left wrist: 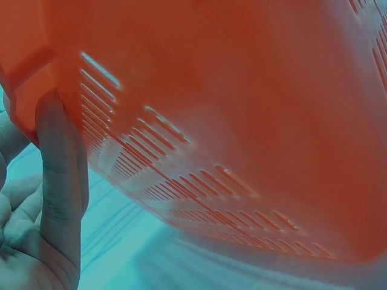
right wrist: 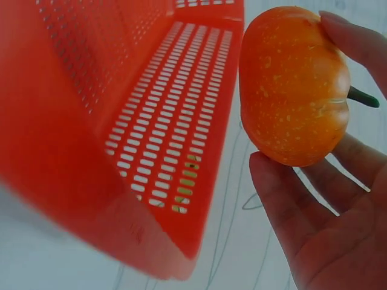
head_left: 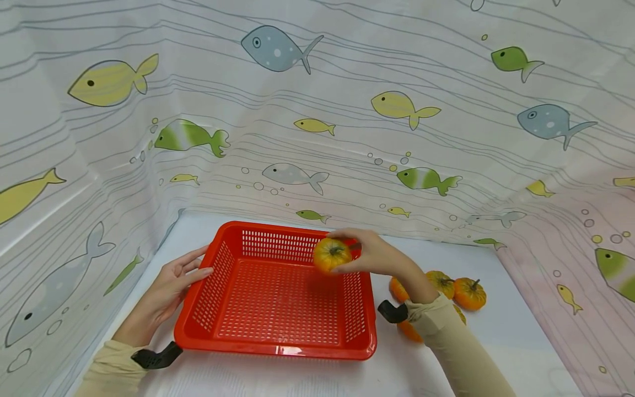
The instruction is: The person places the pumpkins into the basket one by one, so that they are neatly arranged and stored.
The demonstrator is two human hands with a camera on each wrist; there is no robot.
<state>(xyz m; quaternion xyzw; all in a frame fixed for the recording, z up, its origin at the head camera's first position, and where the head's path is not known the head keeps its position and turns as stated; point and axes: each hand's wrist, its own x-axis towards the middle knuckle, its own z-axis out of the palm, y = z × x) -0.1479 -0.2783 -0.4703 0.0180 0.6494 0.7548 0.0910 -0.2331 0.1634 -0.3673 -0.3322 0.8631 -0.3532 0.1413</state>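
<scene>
A red plastic basket [head_left: 278,349] with slotted walls stands on the white table, its visible floor bare. My left hand [head_left: 166,289] grips its left rim, thumb on the rim and fingers along the outside; the left wrist view shows the thumb against the red basket wall [left wrist: 242,121]. Over the basket's back right part, my right hand [head_left: 379,255] holds a small orange pumpkin [head_left: 327,258]. In the right wrist view this pumpkin [right wrist: 290,90] sits between thumb and fingertips, its dark green stem toward the palm.
Several more small pumpkins [head_left: 469,294] lie on the table [head_left: 516,331] right of the basket, partly hidden by the right forearm. A fish-print curtain [head_left: 347,149] encloses the table at the back and sides. Black wrist mounts [head_left: 157,357] show at both cuffs.
</scene>
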